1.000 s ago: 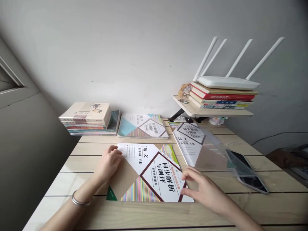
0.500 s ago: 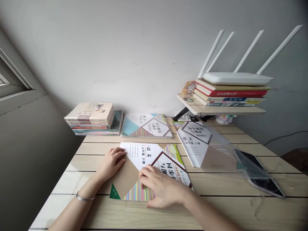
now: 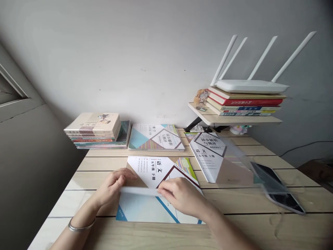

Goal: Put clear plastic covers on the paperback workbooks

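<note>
- At the left, the forearm with a silver bracelet [image 3: 78, 229] angled inward and forward, wrist low; a good pose for bracing without leaning on the pages.
- The left hand [image 3: 111, 184] rested by the left side of the top booklet [image 3: 142, 171], fingers curled and close together. Whether its thumb pinched the paper, I could not tell. Steady, light pressure here seemed the best guard against slipping.
- The top booklet lay flat at its far part on the table [image 3: 299, 236], in front of the person, its near part raised as a blurred white edge [image 3: 140, 191] between the hands. Lifting that edge evenly, both ends level, would likely have spared it a crease.
- Under it showed a blue-cornered cover [image 3: 145, 210], which probably needed to stay flat and aligned.
- The right hand [image 3: 179, 194] reached across from the right, knuckles up, wrist bent inward, fingers bunched, their tips seemingly pinching the raised edge. A soft grip near the middle suited thin paper.
</note>
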